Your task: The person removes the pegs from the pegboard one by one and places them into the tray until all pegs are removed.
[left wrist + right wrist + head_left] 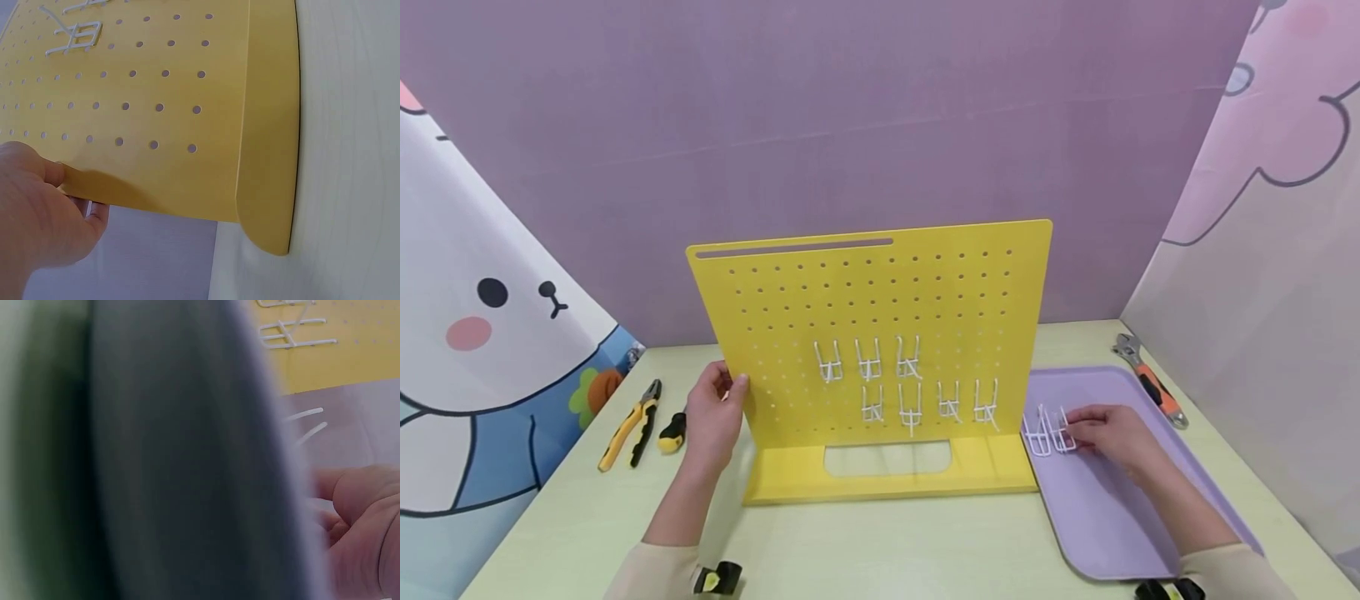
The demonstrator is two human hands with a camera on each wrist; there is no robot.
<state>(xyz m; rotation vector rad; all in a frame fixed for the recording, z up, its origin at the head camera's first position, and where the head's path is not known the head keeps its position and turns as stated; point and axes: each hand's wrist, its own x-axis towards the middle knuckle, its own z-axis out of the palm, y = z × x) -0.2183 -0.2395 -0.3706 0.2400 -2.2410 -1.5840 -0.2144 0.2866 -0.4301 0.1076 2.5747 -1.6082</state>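
Observation:
A yellow pegboard [880, 308] stands on its base, with several white wire hooks [907, 358] fixed in its holes in two rows. My left hand [715, 417] grips the board's left edge, thumb in front and fingers behind, as the left wrist view also shows. On the right, my right hand [1108, 433] pinches a white wire hook [1062, 432] over the purple tray [1123, 533]. Another wire hook [1037, 433] is just left of it. In the right wrist view a dark blurred shape hides most of the work; wire prongs [306, 415] show beside the hand.
Left of the board lie yellow-and-black pliers [634, 425] and a short black-and-yellow handle [673, 433]. An adjustable wrench [1150, 379] with an orange handle lies beyond the tray's right edge. A purple backdrop [880, 125] rises behind the table.

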